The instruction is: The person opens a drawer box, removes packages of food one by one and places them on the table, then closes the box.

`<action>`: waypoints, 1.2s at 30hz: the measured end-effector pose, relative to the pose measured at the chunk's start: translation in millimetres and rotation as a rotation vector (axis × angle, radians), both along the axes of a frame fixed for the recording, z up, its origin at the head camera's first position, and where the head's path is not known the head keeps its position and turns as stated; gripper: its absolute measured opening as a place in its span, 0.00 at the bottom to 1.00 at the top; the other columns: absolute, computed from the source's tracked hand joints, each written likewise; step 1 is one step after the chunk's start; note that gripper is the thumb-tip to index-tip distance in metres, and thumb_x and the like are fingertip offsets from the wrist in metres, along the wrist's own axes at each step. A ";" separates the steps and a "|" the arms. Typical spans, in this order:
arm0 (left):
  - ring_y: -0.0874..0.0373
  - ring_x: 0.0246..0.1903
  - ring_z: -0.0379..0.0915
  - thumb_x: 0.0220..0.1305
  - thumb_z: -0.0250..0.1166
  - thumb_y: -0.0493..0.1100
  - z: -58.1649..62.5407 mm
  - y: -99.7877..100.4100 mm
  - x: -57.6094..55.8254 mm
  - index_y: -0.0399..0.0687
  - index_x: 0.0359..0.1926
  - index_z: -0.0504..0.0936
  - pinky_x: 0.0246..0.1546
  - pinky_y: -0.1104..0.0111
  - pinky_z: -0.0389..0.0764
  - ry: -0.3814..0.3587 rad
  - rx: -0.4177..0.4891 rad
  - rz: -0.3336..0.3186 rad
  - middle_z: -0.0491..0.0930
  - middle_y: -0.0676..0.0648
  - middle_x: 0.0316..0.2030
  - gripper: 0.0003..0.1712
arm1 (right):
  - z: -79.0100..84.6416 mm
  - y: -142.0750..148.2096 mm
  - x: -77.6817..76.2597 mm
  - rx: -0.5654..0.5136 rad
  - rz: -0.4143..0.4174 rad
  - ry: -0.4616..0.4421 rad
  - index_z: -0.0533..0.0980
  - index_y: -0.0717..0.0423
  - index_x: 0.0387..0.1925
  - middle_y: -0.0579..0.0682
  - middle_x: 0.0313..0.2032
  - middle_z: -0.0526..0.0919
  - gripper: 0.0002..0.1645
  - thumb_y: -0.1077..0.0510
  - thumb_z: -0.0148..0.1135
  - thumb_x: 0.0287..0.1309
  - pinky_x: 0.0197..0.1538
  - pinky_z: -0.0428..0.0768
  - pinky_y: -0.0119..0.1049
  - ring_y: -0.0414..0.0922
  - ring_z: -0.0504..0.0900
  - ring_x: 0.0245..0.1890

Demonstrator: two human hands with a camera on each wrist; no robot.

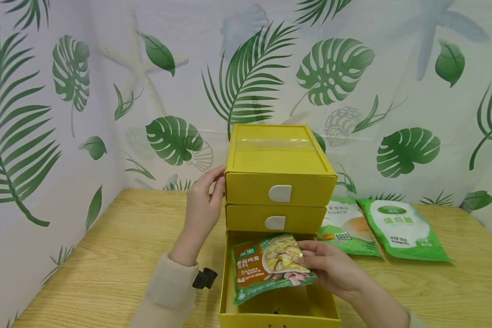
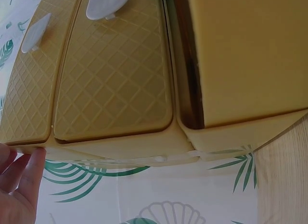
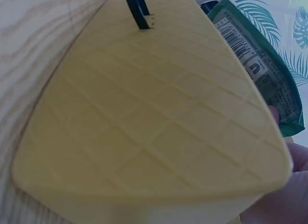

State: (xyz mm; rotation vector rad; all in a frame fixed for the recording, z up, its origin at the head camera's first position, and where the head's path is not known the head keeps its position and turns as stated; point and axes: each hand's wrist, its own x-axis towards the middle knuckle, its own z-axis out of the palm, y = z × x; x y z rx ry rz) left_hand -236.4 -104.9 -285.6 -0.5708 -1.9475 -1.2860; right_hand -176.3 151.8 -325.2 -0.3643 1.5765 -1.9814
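Note:
A yellow three-drawer storage box (image 1: pixel 280 150) stands on the table, with its bottom drawer (image 1: pixel 276 321) pulled out. My left hand (image 1: pixel 205 212) rests its fingers against the box's upper left side; in the left wrist view its fingertips (image 2: pixel 32 168) touch the edge by the top drawer. Over the bottom drawer my right hand (image 1: pixel 332 269) pinches the right edge of a green and brown soup-mix packet (image 1: pixel 266 264), held tilted. The drawer front (image 3: pixel 154 113) hides much of that hand in the right wrist view, where the packet's barcoded back (image 3: pixel 260 65) shows.
Right of the box lie a starch bag (image 1: pixel 348 228) and a green-and-white bag (image 1: pixel 403 230) on the wooden table (image 1: pixel 147 237). Behind hangs a leaf-patterned cloth (image 1: pixel 270 59). The upper two drawers, with white tabs (image 1: pixel 279 193), are closed.

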 end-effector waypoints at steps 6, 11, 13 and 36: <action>0.52 0.39 0.74 0.62 0.53 0.31 -0.3 -0.1 -0.4 0.32 0.49 0.74 0.26 0.72 0.79 0.008 -0.005 0.002 0.76 0.39 0.42 0.15 | 1.0 9.4 1.6 -0.018 0.019 -0.011 0.39 0.82 0.59 0.54 0.44 0.76 0.37 0.67 0.46 0.59 0.46 0.76 0.35 0.43 0.76 0.43; 0.52 0.39 0.73 0.62 0.53 0.31 -0.7 -0.1 -0.4 0.32 0.49 0.74 0.26 0.72 0.79 0.008 -0.005 0.001 0.76 0.39 0.42 0.15 | 1.2 18.6 3.2 -0.020 0.017 -0.032 0.33 0.81 0.59 0.54 0.46 0.74 0.39 0.67 0.45 0.60 0.48 0.74 0.37 0.43 0.75 0.45; 0.52 0.39 0.73 0.62 0.53 0.32 -0.4 -0.1 -0.2 0.32 0.49 0.74 0.26 0.71 0.79 0.007 -0.005 0.000 0.76 0.39 0.42 0.15 | 0.7 22.0 3.8 -0.028 0.016 -0.033 0.31 0.81 0.59 0.54 0.47 0.73 0.40 0.67 0.44 0.61 0.48 0.74 0.37 0.44 0.74 0.46; 0.54 0.39 0.73 0.62 0.52 0.31 0.3 -0.7 1.7 0.33 0.50 0.74 0.28 0.72 0.79 -0.023 -0.008 0.010 0.76 0.40 0.43 0.15 | -0.1 63.6 14.0 -0.115 0.038 -0.028 0.31 0.78 0.60 0.51 0.48 0.74 0.35 0.67 0.38 0.64 0.50 0.73 0.37 0.45 0.73 0.48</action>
